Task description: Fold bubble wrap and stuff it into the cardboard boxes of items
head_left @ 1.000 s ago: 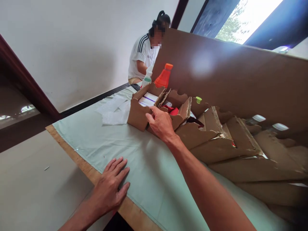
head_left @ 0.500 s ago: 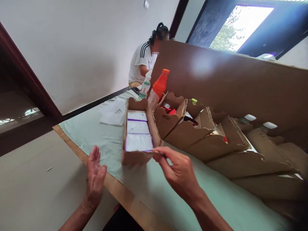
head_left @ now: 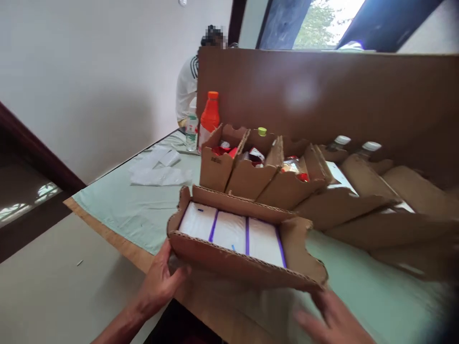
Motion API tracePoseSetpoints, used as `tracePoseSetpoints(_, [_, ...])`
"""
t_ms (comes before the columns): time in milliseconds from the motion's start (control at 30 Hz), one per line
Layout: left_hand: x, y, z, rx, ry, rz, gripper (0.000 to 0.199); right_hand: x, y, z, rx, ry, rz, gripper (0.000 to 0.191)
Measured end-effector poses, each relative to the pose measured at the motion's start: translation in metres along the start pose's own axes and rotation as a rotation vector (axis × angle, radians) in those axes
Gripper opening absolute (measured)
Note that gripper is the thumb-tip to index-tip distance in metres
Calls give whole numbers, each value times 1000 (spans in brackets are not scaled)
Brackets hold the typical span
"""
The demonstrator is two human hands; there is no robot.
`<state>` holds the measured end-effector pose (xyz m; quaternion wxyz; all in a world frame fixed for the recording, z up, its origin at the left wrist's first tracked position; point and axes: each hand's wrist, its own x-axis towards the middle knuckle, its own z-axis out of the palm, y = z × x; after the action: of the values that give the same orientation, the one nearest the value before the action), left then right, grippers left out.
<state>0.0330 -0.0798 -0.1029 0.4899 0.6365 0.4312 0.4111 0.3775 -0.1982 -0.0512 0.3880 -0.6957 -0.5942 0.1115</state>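
A long open cardboard box (head_left: 244,262) lies crosswise in front of me. Inside it, three white plastic-wrapped packs (head_left: 231,229) with purple edges sit side by side. My left hand (head_left: 161,282) grips the box at its near left corner, the thumb on the near wall and the fingertips hidden behind the left end. At the near right corner, my right hand (head_left: 333,313) holds the box; it is smeared by motion and its fingers partly disappear behind the cardboard.
Behind the box, a row of cardboard bins (head_left: 258,179) with packets leans along a tall cardboard panel (head_left: 304,91). An orange bottle (head_left: 211,114) and a clear bottle (head_left: 191,131) stand left of them, near crumpled clear plastic (head_left: 161,169). A person (head_left: 186,91) sits beyond the table (head_left: 143,215).
The box has turned from lengthwise to crosswise. My left hand has come onto its left corner. My right hand has moved right and down to its right corner. The view has shifted.
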Motion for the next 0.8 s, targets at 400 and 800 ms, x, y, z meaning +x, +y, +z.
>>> tracePoseSetpoints(400, [85,31,95,-14,-216,166,56,6,32,-6,29,198,202,36])
tracePoseSetpoints(800, [96,10,125,40,-268,123,48,1,75,19,-35,269,278,35])
